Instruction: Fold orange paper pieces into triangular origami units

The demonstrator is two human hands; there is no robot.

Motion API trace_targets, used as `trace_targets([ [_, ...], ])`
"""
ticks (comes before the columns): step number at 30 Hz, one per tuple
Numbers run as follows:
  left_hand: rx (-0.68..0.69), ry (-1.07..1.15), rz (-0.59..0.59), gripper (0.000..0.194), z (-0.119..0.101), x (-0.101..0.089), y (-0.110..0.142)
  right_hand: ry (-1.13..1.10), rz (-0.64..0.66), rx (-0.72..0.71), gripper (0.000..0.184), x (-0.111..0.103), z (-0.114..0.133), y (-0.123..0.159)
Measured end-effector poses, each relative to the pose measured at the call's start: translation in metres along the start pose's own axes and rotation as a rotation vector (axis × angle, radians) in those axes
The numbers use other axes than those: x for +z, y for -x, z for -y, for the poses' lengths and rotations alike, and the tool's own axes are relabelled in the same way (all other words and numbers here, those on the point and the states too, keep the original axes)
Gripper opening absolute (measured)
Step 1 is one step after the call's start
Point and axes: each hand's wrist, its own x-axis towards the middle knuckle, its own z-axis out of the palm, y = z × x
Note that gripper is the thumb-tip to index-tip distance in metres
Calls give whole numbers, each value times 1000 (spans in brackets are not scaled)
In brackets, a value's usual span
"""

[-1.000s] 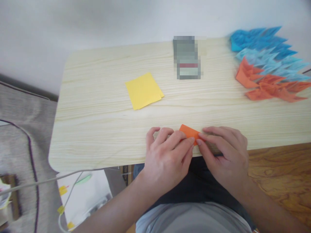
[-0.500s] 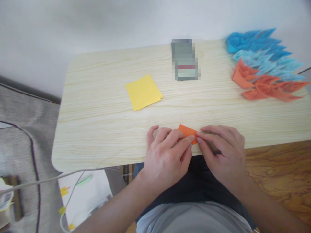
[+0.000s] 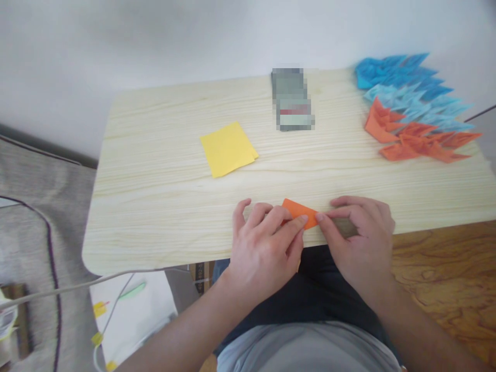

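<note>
A small folded piece of orange paper [image 3: 295, 207] lies at the table's front edge, between my hands. My left hand [image 3: 267, 240] presses on its left part, with index finger and thumb closed on the paper. The thumb and index finger of my right hand [image 3: 360, 243] pinch its right corner. Part of the paper is hidden under my left fingers. Beyond my hands sits a small stack of yellow square paper [image 3: 228, 150], its edges slightly out of line.
Folded paper figures stand in rows at the back right: dark blue [image 3: 399, 75], light blue [image 3: 422, 106] and orange [image 3: 414, 137]. A blurred-out phone-like object [image 3: 292, 98] lies near the wall. A grey cable [image 3: 116, 276] runs past the table's front left corner, above a white sheet [image 3: 135, 310].
My right thumb and index finger have shifted on the right corner, the index finger now bent further back behind the thumb. My left hand stays almost still. The view has moved slightly.
</note>
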Motion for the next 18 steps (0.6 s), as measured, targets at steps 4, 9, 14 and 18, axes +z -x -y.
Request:
trace_targets([
  [4, -1, 1, -4, 20, 1, 0, 0, -25, 45, -32, 8, -5, -3, 1],
  [9, 0, -16, -4, 21, -2, 1, 0, 23, 29, -103, 5, -8, -6, 4],
  [14, -31, -54, 23, 28, -22, 2, 11, 62, 59, -205, 13, -3, 1, -1],
  [18, -124, -37, 50, 39, -35, 2, 28, 10, 125, -240, 7, -3, 2, -4],
])
